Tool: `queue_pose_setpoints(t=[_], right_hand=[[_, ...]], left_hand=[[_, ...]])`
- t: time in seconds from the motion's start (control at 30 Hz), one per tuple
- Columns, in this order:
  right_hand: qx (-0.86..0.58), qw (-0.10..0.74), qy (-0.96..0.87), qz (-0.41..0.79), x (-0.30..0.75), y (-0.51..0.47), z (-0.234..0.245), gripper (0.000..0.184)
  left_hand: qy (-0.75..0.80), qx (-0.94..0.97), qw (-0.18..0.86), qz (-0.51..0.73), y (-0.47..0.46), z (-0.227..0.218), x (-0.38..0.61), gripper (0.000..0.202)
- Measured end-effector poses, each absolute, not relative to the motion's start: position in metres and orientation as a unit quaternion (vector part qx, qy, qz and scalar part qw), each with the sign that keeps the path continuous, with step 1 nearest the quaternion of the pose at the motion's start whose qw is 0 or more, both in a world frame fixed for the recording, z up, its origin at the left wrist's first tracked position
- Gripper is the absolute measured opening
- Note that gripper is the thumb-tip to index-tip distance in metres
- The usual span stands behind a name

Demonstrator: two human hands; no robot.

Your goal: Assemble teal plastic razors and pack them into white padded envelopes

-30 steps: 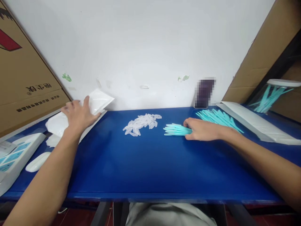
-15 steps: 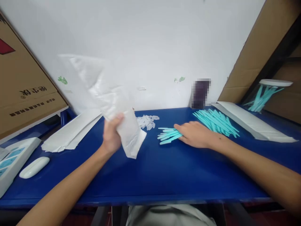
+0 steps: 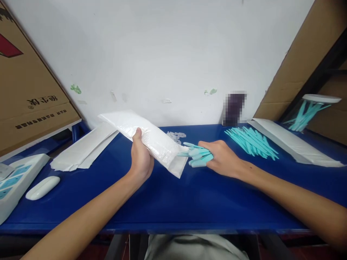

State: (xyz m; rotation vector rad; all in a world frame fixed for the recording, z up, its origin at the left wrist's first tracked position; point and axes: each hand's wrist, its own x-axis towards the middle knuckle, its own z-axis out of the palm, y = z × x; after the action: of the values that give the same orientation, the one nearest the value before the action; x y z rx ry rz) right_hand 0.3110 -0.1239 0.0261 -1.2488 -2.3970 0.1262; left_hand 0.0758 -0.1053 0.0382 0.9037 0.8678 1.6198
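My left hand point(image 3: 141, 157) is closed around a white plastic bag point(image 3: 155, 141), thumb on top. The bag slants down to the right, off the table. In my right hand point(image 3: 221, 157) is a bunch of thin teal sticks point(image 3: 200, 159), their paler ends pointing left. These ends meet the bag's lower right mouth, and some seem to be just inside it. A larger pile of teal sticks point(image 3: 252, 142) lies beyond my right hand. Small whitish translucent pieces point(image 3: 176, 136) are partly hidden behind the bag.
Flat white bags point(image 3: 81, 148) lie at left, another white bag point(image 3: 295, 142) at right. A lidded clear jar point(image 3: 303, 113) holds teal sticks. A white mouse-shaped object point(image 3: 42, 187) and a power strip point(image 3: 18, 184) sit left. Cardboard point(image 3: 35, 79) flanks the blue table point(image 3: 173, 206).
My left hand has lowered the bag and swung it right, to the stick ends. The right hand still grips the bunch and has moved only slightly.
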Motion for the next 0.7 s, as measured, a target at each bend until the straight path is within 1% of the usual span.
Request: queue_pose_setpoints(t=[0.1,0.23,0.33,0.4,0.47,0.53,0.6,0.7], right_hand=[[-0.455,0.159,-0.876,-0.005,0.310,-0.122,0.026,0.025],[-0.506,0.077,-0.858,-0.039,0.306,-0.119,0.031,0.020],[-0.536,0.055,-0.839,-0.075,0.301,-0.120,0.041,0.018],[-0.552,0.051,-0.826,-0.102,0.297,-0.123,0.053,0.020],[-0.556,0.047,-0.820,-0.131,0.293,-0.126,0.069,0.020],[-0.535,0.034,-0.827,-0.168,0.286,-0.130,0.090,0.015],[-0.499,0.001,-0.840,-0.215,0.277,-0.133,0.111,0.009],[-0.411,-0.069,-0.874,-0.250,0.259,-0.135,0.142,0.015]], left_hand=[[0.368,0.332,0.536,0.684,-0.115,0.042,0.080,0.042],[0.342,0.289,0.549,0.705,-0.130,0.047,0.091,0.045],[0.303,0.273,0.534,0.741,-0.143,0.050,0.105,0.042],[0.278,0.253,0.497,0.782,-0.153,0.050,0.116,0.038],[0.255,0.222,0.470,0.816,-0.162,0.050,0.126,0.038],[0.226,0.201,0.481,0.823,-0.170,0.047,0.134,0.037],[0.191,0.193,0.518,0.811,-0.176,0.043,0.140,0.036],[0.161,0.177,0.573,0.784,-0.184,0.036,0.142,0.038]])
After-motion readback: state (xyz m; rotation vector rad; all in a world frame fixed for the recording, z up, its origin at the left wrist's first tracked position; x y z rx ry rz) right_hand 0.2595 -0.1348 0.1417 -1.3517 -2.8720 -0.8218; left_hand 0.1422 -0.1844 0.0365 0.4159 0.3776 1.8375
